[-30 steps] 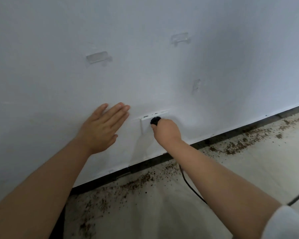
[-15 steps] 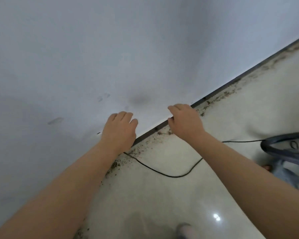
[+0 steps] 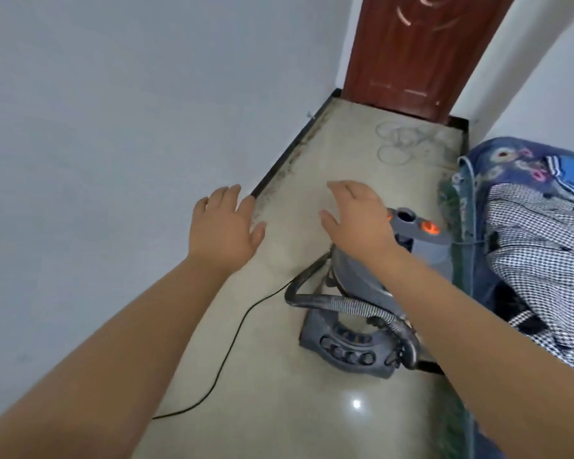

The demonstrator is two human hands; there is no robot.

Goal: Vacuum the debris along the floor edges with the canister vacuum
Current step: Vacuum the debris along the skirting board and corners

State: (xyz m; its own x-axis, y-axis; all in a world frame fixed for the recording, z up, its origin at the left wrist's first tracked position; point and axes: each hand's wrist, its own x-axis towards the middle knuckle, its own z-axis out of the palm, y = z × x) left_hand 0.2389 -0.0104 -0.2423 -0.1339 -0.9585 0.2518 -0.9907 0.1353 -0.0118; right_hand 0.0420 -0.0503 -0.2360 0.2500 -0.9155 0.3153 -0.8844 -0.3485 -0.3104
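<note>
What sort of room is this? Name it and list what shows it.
Probably a bedroom in a home: a bed with patterned bedding along the right, a reddish-brown wooden door at the far end, and a canister vacuum on the tiled floor.

View's swinging off the wall socket toward the door; right hand (image 3: 358, 223), no longer gripping the plug, is now hovering open over the canister vacuum (image 3: 371, 313); left hand (image 3: 224, 226) is coming off the wall.
</note>
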